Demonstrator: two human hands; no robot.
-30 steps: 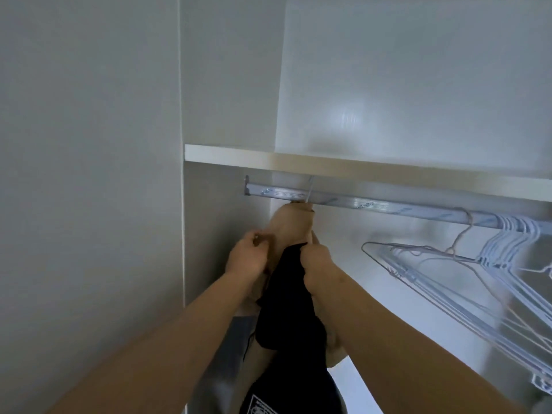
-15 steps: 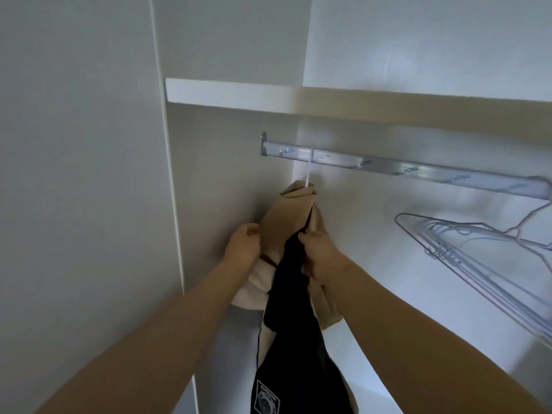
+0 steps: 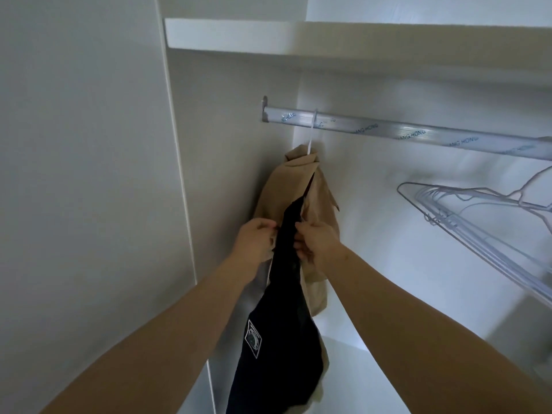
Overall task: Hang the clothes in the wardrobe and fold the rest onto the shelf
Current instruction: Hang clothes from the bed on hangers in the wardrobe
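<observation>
A tan jacket (image 3: 294, 182) hangs from a white hanger hook (image 3: 312, 130) on the silver wardrobe rail (image 3: 388, 131), close to its left end. A black garment (image 3: 283, 309) with a white square patch hangs down in front of the jacket's opening. My left hand (image 3: 255, 239) pinches the jacket's left front edge beside the black cloth. On the other side, my right hand (image 3: 313, 242) grips the right front edge. Both hands sit at mid-chest height of the jacket, almost touching.
A white shelf (image 3: 268, 37) runs above the rail. Several empty white wire hangers (image 3: 466, 216) hang bunched at the right. The wardrobe's left side panel (image 3: 89, 174) stands close to my left arm. The back wall and lower floor are pale.
My hands slid down from the jacket's collar to its front edges at mid-chest. The view tilted down, so the shelf and rail sit higher in frame.
</observation>
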